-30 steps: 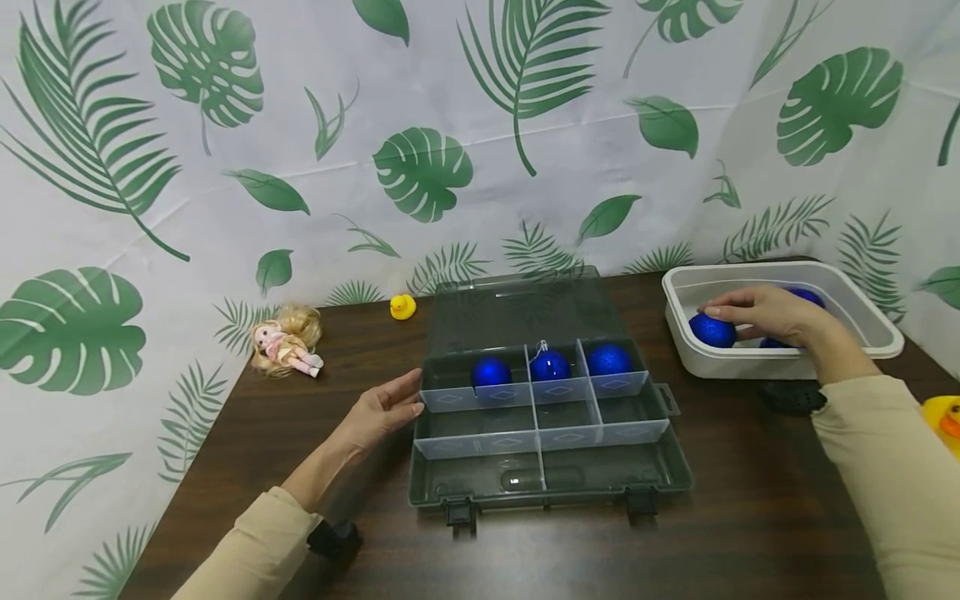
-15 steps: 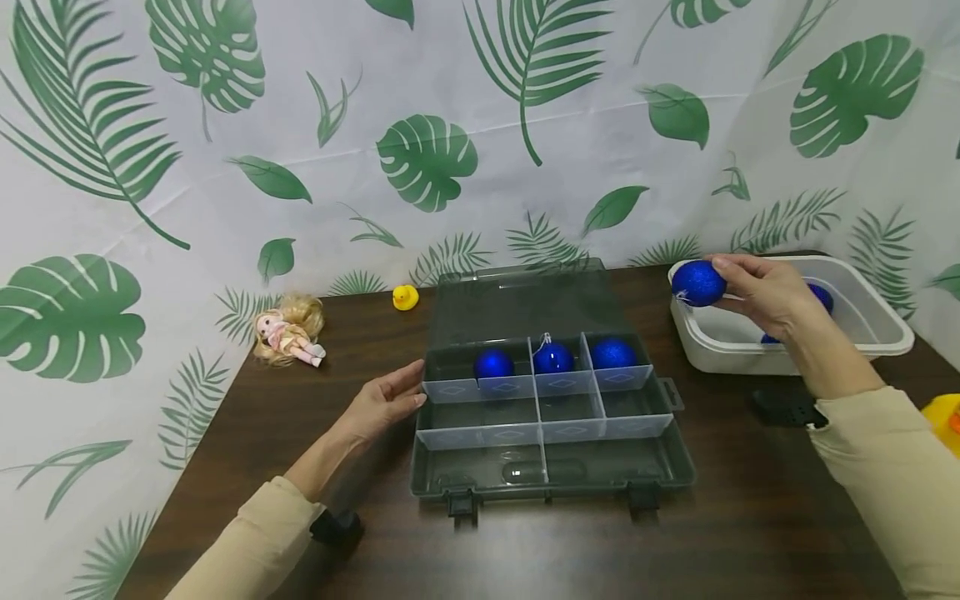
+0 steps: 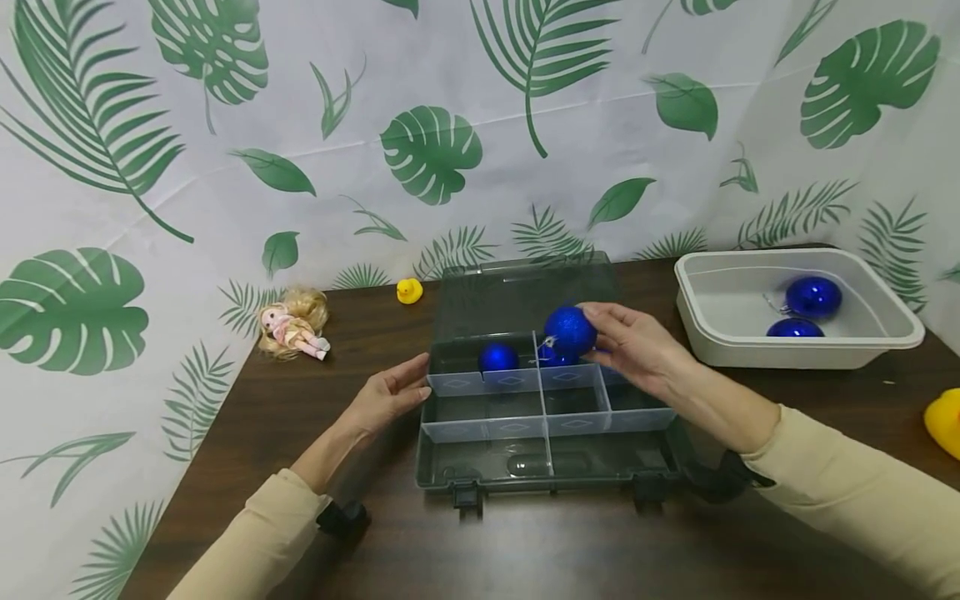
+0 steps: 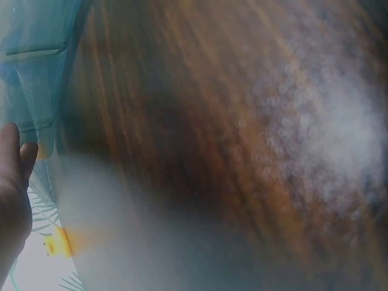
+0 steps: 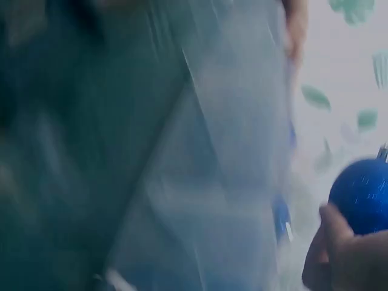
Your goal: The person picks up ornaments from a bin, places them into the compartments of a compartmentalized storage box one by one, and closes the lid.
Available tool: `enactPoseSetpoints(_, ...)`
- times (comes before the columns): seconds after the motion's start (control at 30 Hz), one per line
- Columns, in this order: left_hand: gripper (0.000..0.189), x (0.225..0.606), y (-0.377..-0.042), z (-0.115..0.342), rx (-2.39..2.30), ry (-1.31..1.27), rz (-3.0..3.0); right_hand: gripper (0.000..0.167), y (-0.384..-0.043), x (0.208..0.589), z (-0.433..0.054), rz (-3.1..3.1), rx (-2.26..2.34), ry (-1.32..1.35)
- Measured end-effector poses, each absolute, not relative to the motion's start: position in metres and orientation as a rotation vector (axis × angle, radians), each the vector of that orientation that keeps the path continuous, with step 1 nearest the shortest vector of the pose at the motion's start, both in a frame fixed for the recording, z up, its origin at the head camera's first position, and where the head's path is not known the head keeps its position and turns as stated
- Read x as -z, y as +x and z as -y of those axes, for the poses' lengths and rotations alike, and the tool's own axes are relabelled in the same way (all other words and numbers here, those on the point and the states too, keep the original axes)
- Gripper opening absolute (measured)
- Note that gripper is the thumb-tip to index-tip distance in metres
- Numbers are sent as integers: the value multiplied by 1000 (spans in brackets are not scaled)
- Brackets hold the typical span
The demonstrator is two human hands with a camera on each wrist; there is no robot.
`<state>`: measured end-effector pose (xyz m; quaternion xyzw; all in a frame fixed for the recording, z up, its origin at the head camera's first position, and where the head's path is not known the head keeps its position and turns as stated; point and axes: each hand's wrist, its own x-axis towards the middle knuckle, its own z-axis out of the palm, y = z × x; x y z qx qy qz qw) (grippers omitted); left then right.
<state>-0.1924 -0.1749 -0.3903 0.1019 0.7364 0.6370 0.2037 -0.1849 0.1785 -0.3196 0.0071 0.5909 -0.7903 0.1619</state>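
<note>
My right hand point(image 3: 651, 357) pinches a glittery blue Christmas ball point(image 3: 570, 330) between thumb and fingers, held over the back row of a dark see-through compartment box point(image 3: 480, 457). In the right wrist view, the same glitter ball point(image 5: 364, 194) shows its small cap on top. Another blue ball point(image 3: 498, 358) lies in the back left compartment. A second, shiny one point(image 3: 557, 356) sits in the back middle compartment, partly covered by the held ball. The back right compartment is mostly behind my right hand. My left hand point(image 3: 384, 398) rests with extended fingers at the box's left side.
A white tub point(image 3: 795, 353) with two shiny blue balls point(image 3: 814, 297) stands at the right. The box's lid point(image 3: 517, 296) leans open toward the leafy backdrop. A doll point(image 3: 292, 327) and a small yellow duck point(image 3: 408, 290) lie at the back left; a larger duck point(image 3: 947, 421) sits far right.
My right hand has lifted a glittery blue ball out of the white tub and carried it left over the box. The left hand has stayed at the box's side.
</note>
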Motion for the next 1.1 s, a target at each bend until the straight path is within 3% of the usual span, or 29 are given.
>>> enactPoseSetpoints(0.17,62,389,-192,174,-1778,275,-2062,51,-166,332,-144,-1762,2208,103)
enactPoseSetpoints(0.57,62,391,-193,175,-1773,279,-2074,41,-151,349,-104,-2079,2175,145)
enactPoseSetpoints(1.1,62,392,-191,176,-1756,297,-2082,35,-148,354,-106,-2071,2182,87)
